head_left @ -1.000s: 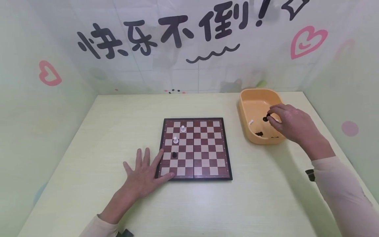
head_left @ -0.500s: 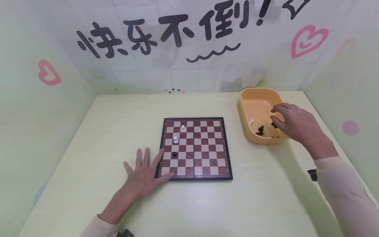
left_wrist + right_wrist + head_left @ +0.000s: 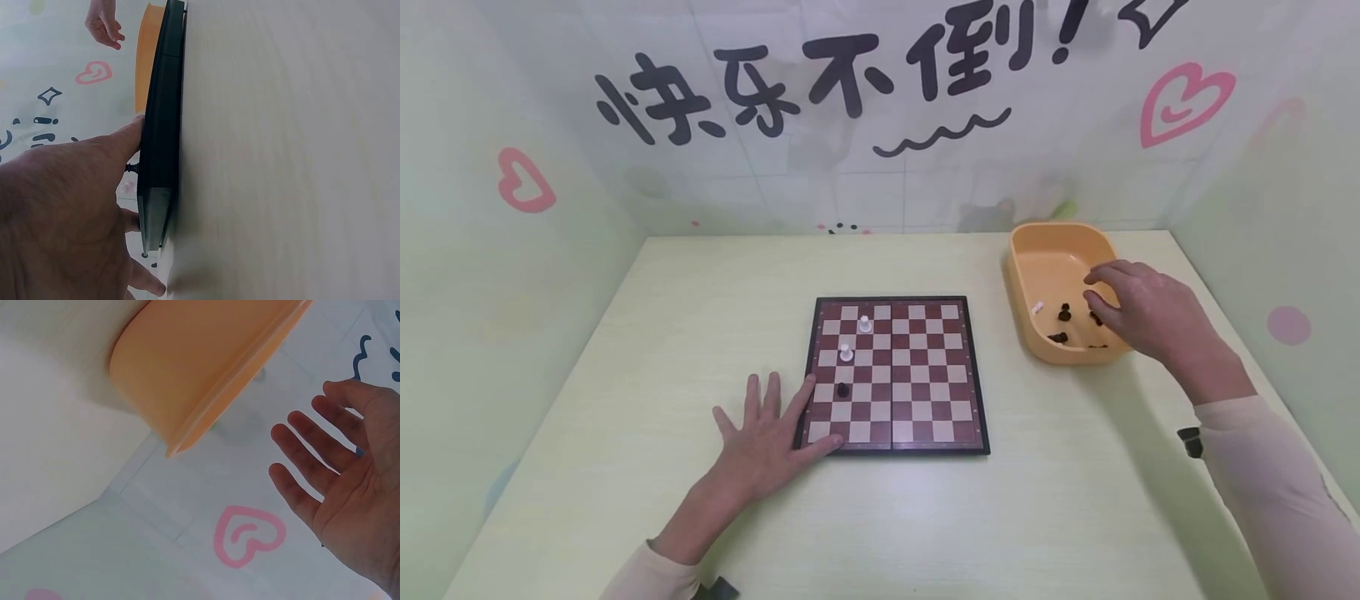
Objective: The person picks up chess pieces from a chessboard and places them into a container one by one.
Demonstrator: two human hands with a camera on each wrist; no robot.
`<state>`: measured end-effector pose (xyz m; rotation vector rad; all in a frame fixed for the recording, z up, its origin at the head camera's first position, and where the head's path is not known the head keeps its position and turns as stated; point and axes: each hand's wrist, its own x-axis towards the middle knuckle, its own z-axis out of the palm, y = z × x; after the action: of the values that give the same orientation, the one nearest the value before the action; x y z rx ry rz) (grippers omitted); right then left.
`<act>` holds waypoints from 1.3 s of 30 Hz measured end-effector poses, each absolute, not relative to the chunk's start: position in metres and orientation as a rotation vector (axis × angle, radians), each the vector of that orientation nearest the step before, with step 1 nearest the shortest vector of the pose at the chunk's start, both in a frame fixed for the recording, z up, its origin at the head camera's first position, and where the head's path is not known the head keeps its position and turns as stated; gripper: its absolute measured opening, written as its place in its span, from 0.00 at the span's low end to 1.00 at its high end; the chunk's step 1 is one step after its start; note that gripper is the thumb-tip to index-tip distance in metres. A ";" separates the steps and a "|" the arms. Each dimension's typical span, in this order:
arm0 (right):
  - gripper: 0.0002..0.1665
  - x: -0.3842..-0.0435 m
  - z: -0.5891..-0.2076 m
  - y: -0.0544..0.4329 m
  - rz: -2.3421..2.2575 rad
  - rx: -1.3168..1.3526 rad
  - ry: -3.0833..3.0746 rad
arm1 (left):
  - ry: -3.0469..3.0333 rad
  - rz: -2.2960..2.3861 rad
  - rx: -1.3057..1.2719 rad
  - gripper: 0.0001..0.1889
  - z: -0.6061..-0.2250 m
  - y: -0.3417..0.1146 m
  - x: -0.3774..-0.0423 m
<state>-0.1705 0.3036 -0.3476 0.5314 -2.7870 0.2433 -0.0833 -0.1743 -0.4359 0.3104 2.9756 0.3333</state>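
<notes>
My left hand [image 3: 763,454] lies with fingers spread at the near left corner of a chessboard [image 3: 925,375], its thumb and index finger on the board's edge. On the board's left half stand two white chess pieces, a farther white piece [image 3: 865,323] and a nearer white piece [image 3: 846,352], plus a black chess piece [image 3: 843,389]. Over the right side of an orange bin [image 3: 1026,312] hovers my right hand [image 3: 1150,312], fingers relaxed and holding nothing, as the right wrist view [image 3: 350,469] also shows. Inside the bin are several black pieces [image 3: 1064,312] and a white piece [image 3: 1037,307].
The bin stands at the table's back right, near the right wall. A pale table [image 3: 685,308] surrounds the board. A back wall [image 3: 820,187] with dark lettering and pink hearts closes off the far side.
My right hand has let go of a black chess piece, which dropped into the bin and came to rest among the others. The left hand has stayed on the board.
</notes>
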 end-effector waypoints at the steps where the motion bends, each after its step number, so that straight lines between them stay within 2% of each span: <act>1: 0.15 -0.171 -0.347 0.303 0.242 0.533 -2.788 | 2.975 0.334 0.309 0.53 -0.436 -0.174 -0.083; 17: 0.12 -0.173 -0.354 0.278 0.250 0.663 -2.719 | 2.972 0.330 0.313 0.52 -0.436 -0.174 -0.082; 27: 0.15 -0.176 -0.354 0.269 0.230 0.687 -2.700 | 2.965 0.347 0.300 0.53 -0.436 -0.174 -0.083; 39: 0.11 -0.177 -0.357 0.252 0.246 0.784 -2.648 | 2.962 0.345 0.289 0.53 -0.437 -0.174 -0.083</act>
<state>-0.1773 0.2520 -0.3574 0.7836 -2.6477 0.2456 -0.0832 -0.1741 -0.4372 0.2894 2.9615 0.3445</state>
